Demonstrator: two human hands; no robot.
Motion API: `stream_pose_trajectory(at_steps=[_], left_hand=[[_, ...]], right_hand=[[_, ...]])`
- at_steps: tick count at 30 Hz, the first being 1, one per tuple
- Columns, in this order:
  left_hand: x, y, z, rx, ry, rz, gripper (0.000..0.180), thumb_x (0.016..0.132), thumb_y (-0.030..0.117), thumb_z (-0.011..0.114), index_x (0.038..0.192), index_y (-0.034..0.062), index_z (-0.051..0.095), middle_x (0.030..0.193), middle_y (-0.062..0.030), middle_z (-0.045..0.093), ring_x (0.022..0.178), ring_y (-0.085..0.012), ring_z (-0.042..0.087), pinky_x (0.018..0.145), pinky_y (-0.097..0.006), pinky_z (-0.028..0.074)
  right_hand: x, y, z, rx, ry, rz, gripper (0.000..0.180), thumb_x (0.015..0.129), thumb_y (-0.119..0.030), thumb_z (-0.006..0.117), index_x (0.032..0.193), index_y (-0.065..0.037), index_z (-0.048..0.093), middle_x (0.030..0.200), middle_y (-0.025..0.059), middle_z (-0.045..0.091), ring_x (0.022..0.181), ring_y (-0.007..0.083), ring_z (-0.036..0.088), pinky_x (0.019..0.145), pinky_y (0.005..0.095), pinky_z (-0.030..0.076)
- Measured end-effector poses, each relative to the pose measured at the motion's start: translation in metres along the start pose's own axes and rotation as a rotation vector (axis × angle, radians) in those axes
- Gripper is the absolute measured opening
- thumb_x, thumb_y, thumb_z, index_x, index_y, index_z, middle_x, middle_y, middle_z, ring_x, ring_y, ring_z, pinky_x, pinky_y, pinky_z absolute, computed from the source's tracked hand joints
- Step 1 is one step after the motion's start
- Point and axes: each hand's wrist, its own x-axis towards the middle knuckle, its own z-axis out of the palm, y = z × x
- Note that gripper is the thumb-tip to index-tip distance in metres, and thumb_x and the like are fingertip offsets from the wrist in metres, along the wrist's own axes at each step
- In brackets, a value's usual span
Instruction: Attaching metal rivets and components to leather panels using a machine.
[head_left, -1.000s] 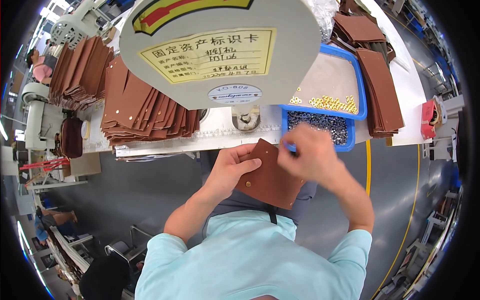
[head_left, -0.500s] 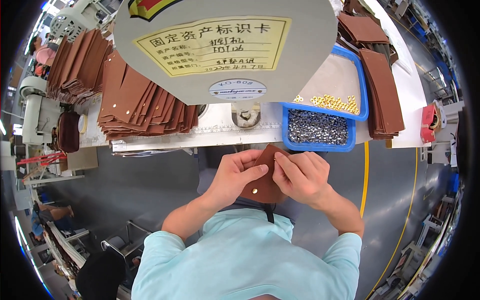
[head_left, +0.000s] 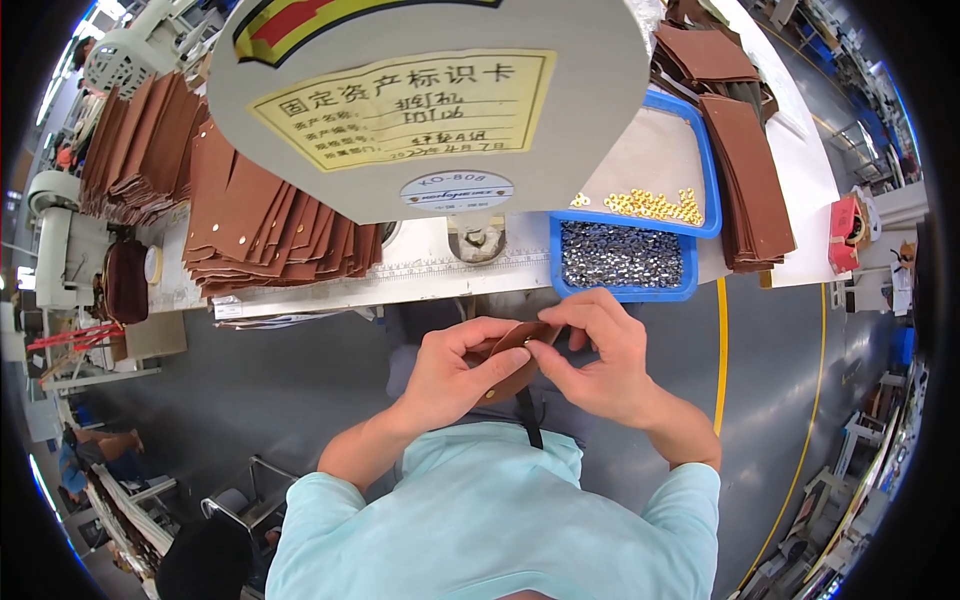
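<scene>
Both hands are closed on one brown leather piece (head_left: 515,358), held in the air just near of the bench edge and above the person's light blue shirt (head_left: 500,520). The left hand (head_left: 455,375) wraps the piece from the left and below, thumb on top. The right hand (head_left: 600,355) pinches the piece's far right end between thumb and fingertips. The piece is seen nearly edge-on, tilted, with a small metal stud showing on its near face.

Just far of the hands lies the near edge of the white bench (head_left: 400,285), carrying a ruled strip. A blue tray of grey metal parts (head_left: 625,255) sits at that edge, directly far of the right hand and close to it. A second blue tray (head_left: 705,180) behind it holds gold rivets. The machine head (head_left: 430,100) overhangs the bench centre. Stacked brown leather pieces (head_left: 260,225) fill the left; another stack (head_left: 750,180) stands right.

Open grey floor (head_left: 280,380) lies left and right of the hands.
</scene>
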Motion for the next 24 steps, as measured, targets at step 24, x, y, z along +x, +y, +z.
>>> stream_pose_trajectory(at_steps=[24], left_hand=[[0.01,0.001,-0.007,0.577,-0.086,0.192,0.02,0.087,0.003,0.077,0.108,0.0042,0.076,0.095,-0.0095,0.078,0.08,-0.0211,0.076,0.071,-0.03,0.06]], right_hand=[[0.007,0.053,-0.026,0.105,-0.359,0.045,0.012,0.079,-0.009,0.082,0.089,-0.004,0.076,0.072,0.008,0.067,0.06,0.0235,0.063,0.057,0.0342,0.05]])
